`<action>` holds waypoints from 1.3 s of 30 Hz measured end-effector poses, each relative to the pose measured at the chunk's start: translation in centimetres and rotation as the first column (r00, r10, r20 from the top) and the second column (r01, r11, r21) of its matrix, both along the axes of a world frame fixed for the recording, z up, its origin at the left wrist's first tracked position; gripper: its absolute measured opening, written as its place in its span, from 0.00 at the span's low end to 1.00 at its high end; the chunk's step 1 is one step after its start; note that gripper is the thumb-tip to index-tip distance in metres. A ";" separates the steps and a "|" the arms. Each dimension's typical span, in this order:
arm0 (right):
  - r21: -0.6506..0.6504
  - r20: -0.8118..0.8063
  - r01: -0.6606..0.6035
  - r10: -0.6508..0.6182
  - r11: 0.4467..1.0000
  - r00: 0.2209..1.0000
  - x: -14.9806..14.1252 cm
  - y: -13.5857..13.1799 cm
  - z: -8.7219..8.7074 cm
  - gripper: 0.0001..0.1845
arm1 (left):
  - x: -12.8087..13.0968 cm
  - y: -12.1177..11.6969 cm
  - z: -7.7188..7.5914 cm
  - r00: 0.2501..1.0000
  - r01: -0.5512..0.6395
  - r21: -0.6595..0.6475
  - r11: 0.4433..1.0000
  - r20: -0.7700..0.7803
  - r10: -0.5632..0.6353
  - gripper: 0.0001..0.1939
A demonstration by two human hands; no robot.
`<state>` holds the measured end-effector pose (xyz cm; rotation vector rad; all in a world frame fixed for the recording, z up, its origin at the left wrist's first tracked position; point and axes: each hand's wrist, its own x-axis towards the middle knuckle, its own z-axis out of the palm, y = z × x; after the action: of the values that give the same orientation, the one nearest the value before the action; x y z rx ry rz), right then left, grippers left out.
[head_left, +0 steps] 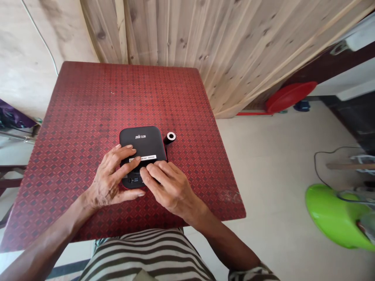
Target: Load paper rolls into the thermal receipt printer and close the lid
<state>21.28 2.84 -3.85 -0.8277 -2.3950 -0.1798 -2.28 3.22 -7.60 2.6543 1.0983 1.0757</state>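
A small black box-shaped device [142, 143] with a white label strip lies on the red patterned table [88, 113]. My left hand [113, 177] rests on its left side, fingers laid over the top and thumb along the near edge, gripping it. My right hand [166, 184] lies over its near right corner, fingers pressed together on the device's near end. A short black cylinder with a white end [170, 137] lies on the table, touching or just beside the device's far right corner.
Wooden plank walls [205, 39] stand behind the table. To the right on the floor are a green object [331, 214], a cable and a red basin [288, 95]. My striped clothing [146, 257] shows at the table's near edge.
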 end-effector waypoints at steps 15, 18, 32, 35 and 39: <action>-0.397 -0.373 0.101 -0.261 0.912 0.891 5.1 -2.4 -4.3 0.22 | 0.5 -2.7 -1.6 0.966 -0.235 -0.065 0.970 0.100 0.240 0.51; -0.431 -0.341 0.078 -0.242 0.899 0.908 4.5 -3.2 -6.1 0.28 | 1.5 -4.2 -2.8 0.907 -0.322 -0.245 0.915 0.199 0.372 0.62; -0.233 -0.290 0.154 -0.219 0.960 0.932 3.7 -3.2 -7.9 0.30 | 1.4 -5.0 -4.2 0.904 -0.382 -0.238 0.893 0.106 0.415 0.61; -0.226 -0.304 0.159 -0.225 0.961 0.926 3.8 -3.3 -8.1 0.28 | 1.6 -5.0 -4.2 0.907 -0.367 -0.234 0.900 0.123 0.402 0.60; -0.266 -0.301 0.148 -0.228 0.953 0.926 4.1 -3.5 -8.0 0.27 | 2.0 -4.8 -4.2 0.920 -0.328 -0.215 0.920 0.147 0.362 0.61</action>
<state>25.39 -0.63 -11.87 -1.1076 -2.0438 0.1664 -0.33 -1.60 -11.78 2.2159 1.5813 1.1755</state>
